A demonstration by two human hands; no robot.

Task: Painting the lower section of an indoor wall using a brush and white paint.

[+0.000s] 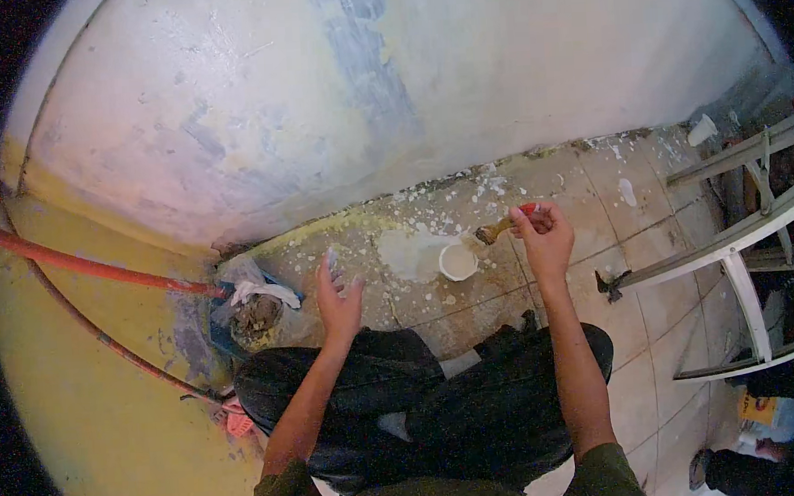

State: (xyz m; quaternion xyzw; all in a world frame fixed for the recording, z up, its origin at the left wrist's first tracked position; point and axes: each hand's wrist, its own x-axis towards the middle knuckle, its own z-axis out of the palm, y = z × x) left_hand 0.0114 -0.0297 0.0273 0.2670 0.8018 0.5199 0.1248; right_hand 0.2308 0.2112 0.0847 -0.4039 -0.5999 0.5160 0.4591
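Observation:
My right hand (pixel 546 235) pinches the red handle of a paintbrush (pixel 500 229), its bristles pointing left and down. Just left of the bristles, a small round white container (pixel 458 261) with pale contents stands on the tiled floor (pixel 454 319). Raised over the floor to the left, my left hand (pixel 340 298) has its fingers spread and holds nothing. Beyond both hands rises a wall (pixel 462 76) with patchy white and grey-blue paint. White splashes cover the floor along its foot.
A metal-framed ladder (pixel 740 237) lies at the right. A white cup (pixel 702 131) is near the wall. At left are a red pipe (pixel 108 266), a yellow wall (pixel 94 371) and a blue container (pixel 221 331) with plastic and rubble. A plastic jug (pixel 776 413) appears lower right.

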